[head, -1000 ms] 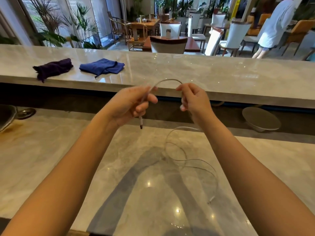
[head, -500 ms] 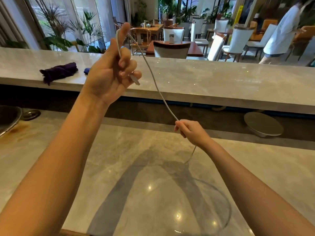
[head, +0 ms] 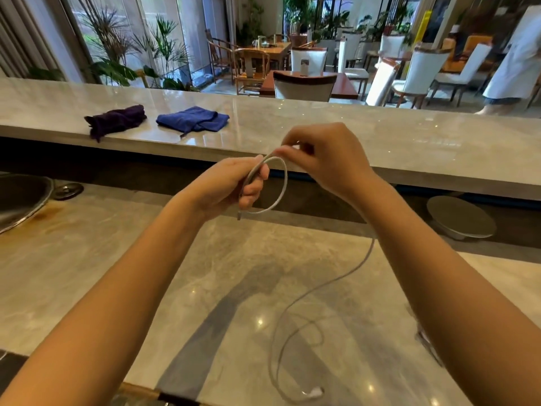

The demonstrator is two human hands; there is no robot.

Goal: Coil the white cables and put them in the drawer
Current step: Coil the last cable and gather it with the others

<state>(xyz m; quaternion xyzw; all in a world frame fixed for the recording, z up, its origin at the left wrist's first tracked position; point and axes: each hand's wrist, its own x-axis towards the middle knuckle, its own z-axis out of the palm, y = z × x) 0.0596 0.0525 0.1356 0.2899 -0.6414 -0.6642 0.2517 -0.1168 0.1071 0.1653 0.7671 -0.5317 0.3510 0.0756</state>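
the coiling step is under way: above the marble counter [head: 117, 259] the left hand [head: 231, 186] clenches the first loop of the white cable [head: 283, 189], the right hand [head: 328, 159] pinches its top, and next comes gathering the slack trailing near-right

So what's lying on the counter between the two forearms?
In the head view, only the loose tail of the white cable, trailing from the right hand across the counter to its plug near the front edge.
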